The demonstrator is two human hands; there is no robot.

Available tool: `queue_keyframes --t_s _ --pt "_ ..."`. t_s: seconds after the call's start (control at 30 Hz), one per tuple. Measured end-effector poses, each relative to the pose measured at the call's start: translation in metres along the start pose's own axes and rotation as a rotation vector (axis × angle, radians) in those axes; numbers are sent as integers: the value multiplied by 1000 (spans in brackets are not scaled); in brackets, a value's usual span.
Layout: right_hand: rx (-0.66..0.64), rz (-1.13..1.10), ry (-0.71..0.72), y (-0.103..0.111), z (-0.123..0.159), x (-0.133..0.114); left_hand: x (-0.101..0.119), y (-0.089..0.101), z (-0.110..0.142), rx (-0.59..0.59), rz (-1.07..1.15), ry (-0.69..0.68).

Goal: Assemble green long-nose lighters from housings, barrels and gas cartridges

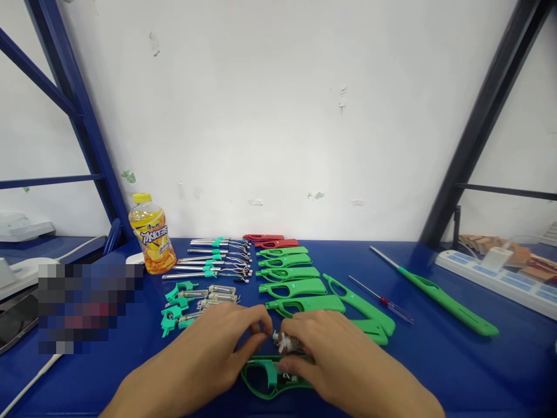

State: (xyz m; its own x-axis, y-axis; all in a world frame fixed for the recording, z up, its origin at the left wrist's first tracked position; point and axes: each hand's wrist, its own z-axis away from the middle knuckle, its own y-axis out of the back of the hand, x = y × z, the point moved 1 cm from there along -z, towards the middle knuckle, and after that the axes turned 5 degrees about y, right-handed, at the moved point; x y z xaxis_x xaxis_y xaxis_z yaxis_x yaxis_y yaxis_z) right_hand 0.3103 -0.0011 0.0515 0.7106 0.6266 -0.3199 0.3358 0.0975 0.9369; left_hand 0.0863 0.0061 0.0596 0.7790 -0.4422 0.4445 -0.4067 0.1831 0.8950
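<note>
My left hand (221, 342) and my right hand (324, 354) meet near the front of the blue table (435, 360). Together their fingertips pinch a small white and metal part (285, 341). It sits just above an open green lighter shell (265, 377) lying under my hands. Behind my hands lies a row of green handle shells (291, 273), with two red shells (272, 240) at the far end. To the left are several metal tubes with teal clips (215, 258) and small teal trigger assemblies (185, 302).
A yellow drink bottle (152, 235) stands at the back left. A finished green long lighter (439, 296) and a small screwdriver (383, 300) lie to the right. A white power strip (496, 276) runs along the right edge. Blue rack posts (82, 116) rise on the left, and a black rack post rises on the right.
</note>
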Motion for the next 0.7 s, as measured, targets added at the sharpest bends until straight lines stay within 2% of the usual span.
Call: queue_keyframes --t_s 0.17,0.3,0.47,0.7 --pt "20 -54 -23 3 9 7 3 -3 1 46 8 -70" --pt "18 -53 -20 7 8 7 6 -3 1 32 -15 -54" --pt "42 -79 52 14 5 5 4 -5 -2 49 1 -40" --pt "53 -52 48 15 5 3 5 -6 -1 44 15 -53"
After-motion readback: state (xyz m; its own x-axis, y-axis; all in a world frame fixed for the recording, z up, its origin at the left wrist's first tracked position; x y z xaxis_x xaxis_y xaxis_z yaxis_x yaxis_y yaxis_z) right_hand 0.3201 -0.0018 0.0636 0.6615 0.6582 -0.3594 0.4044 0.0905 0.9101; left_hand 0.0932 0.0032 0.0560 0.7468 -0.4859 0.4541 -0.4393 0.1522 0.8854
